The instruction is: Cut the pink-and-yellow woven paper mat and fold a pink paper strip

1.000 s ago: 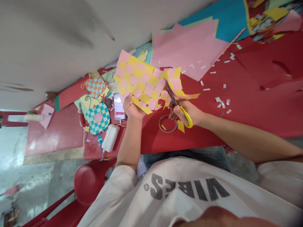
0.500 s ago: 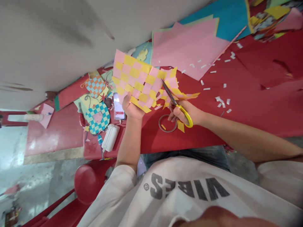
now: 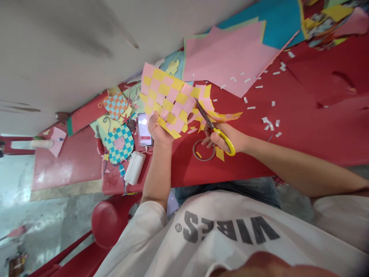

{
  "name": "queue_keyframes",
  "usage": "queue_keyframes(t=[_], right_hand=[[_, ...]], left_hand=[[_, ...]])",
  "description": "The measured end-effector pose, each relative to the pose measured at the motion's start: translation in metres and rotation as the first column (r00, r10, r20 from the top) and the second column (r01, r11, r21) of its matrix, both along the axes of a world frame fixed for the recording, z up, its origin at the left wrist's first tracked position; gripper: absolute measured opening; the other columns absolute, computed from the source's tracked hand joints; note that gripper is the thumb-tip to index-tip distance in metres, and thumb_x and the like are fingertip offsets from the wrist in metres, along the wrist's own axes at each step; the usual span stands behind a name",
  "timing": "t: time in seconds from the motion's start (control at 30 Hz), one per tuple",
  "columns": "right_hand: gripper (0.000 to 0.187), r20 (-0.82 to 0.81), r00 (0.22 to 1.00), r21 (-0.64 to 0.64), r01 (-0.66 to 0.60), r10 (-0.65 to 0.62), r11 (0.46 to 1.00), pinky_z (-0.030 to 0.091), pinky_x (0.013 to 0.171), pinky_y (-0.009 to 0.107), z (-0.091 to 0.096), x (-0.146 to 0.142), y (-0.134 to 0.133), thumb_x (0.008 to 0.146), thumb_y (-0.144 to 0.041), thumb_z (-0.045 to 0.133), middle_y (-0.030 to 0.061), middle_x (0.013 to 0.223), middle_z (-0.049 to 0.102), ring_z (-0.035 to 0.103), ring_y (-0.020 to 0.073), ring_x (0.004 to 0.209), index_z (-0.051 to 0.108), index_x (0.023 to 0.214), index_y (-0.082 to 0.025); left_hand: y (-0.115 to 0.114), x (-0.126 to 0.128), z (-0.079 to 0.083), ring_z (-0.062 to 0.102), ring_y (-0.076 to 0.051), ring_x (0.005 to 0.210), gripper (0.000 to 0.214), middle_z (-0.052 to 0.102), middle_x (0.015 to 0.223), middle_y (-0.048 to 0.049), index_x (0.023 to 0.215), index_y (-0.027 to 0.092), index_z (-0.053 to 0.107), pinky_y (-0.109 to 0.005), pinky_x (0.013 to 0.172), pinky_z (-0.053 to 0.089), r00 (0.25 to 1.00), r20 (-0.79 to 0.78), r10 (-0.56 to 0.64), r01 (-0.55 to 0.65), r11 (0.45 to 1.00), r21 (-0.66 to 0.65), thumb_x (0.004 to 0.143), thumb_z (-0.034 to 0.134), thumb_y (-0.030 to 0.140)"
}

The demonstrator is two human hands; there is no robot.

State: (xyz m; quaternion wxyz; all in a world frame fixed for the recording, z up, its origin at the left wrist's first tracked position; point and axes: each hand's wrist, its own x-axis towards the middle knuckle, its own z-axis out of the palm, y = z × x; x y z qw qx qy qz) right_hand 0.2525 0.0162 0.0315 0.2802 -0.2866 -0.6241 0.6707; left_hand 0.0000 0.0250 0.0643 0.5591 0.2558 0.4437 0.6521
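Observation:
My left hand (image 3: pixel 159 129) grips the lower edge of a woven pink and yellow paper sheet (image 3: pixel 165 96), thumb on top and the other fingers hidden beneath. The sheet is raised over the red table and tilted. My right hand (image 3: pixel 220 136) is closed around yellow-handled scissors (image 3: pixel 226 142). The dark blades lie across the right part of the sheet, with a cut strip of the weave (image 3: pixel 221 115) hanging out to the right of them. Below the right hand, a thin ring (image 3: pixel 195 152) rests on the table beside a yellow paper scrap (image 3: pixel 220 154).
Pink paper sheets (image 3: pixel 221 57) lie at the back on a blue sheet (image 3: pixel 284 23). Small white scraps (image 3: pixel 268 123) dot the red table (image 3: pixel 311 138). At left are a phone (image 3: pixel 144 129), a white power bank (image 3: pixel 135 168) and a teal checkered paper piece (image 3: pixel 118 144). A red chair (image 3: pixel 105 225) stands below.
The woven sheet and my left hand have shifted and turned slightly, the sheet's left side moving a little right. The scissors stay at almost the same place on the sheet.

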Motion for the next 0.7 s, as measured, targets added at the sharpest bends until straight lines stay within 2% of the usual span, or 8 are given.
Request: queue_keyframes(t=[0.13, 0.37, 0.5, 0.6, 0.7], right_hand=[[0.069, 0.008, 1.0, 0.002, -0.021, 0.021, 1.0, 0.068, 0.066, 0.043, -0.0041, 0.001, 0.0008, 0.092, -0.092, 0.059, 0.0084, 0.094, 0.065, 0.08, 0.03, 0.081, 0.055, 0.101, -0.024], [0.066, 0.011, 1.0, 0.024, -0.022, 0.021, 0.999, 0.066, 0.066, 0.044, -0.0049, 0.0002, 0.0015, 0.093, -0.091, 0.058, 0.0074, 0.088, 0.065, 0.077, 0.0288, 0.076, 0.053, 0.099, -0.025], [0.062, 0.047, 0.999, 0.05, -0.027, 0.024, 0.998, 0.062, 0.064, 0.042, -0.0067, 0.0, 0.0022, 0.094, -0.086, 0.062, 0.0063, 0.085, 0.064, 0.074, 0.0272, 0.071, 0.054, 0.098, -0.025], [0.057, 0.075, 0.996, 0.116, -0.049, 0.041, 0.992, 0.057, 0.063, 0.037, -0.0047, 0.0012, 0.0036, 0.096, -0.079, 0.067, 0.0057, 0.085, 0.065, 0.071, 0.0237, 0.07, 0.056, 0.098, -0.023], [0.053, 0.115, 0.993, 0.25, -0.068, 0.04, 0.966, 0.051, 0.064, 0.033, -0.0012, 0.0036, 0.0057, 0.102, -0.075, 0.06, 0.0057, 0.086, 0.066, 0.064, 0.0197, 0.071, 0.058, 0.097, -0.022]], left_hand=[[0.0006, 0.0008, 0.0026, 0.059, -0.039, 0.155, 0.066, 0.077, 0.147, -0.0102, 0.155, 0.035, 0.064, -0.063, 0.118, 0.059, 1.0, 0.006, -0.007, 0.007, 1.0, -0.008, 0.098, 0.061, 0.067], [0.0041, -0.0017, 0.0004, 0.059, -0.039, 0.156, 0.068, 0.076, 0.147, -0.011, 0.156, 0.034, 0.063, -0.064, 0.117, 0.059, 1.0, 0.019, 0.008, -0.007, 1.0, -0.025, 0.097, 0.061, 0.068], [0.0049, -0.0029, -0.0028, 0.059, -0.038, 0.155, 0.067, 0.076, 0.147, -0.0114, 0.157, 0.032, 0.062, -0.064, 0.118, 0.059, 1.0, 0.012, -0.006, 0.007, 1.0, -0.028, 0.1, 0.055, 0.067], [0.0066, -0.0023, -0.0029, 0.061, -0.039, 0.154, 0.069, 0.075, 0.148, -0.0124, 0.158, 0.031, 0.061, -0.065, 0.12, 0.057, 0.999, 0.046, -0.011, 0.012, 1.0, -0.024, 0.099, 0.057, 0.068], [0.0099, -0.0016, -0.002, 0.06, -0.04, 0.154, 0.074, 0.073, 0.151, -0.0139, 0.156, 0.03, 0.062, -0.064, 0.121, 0.055, 0.998, 0.065, -0.013, 0.015, 0.999, -0.034, 0.097, 0.059, 0.073]])
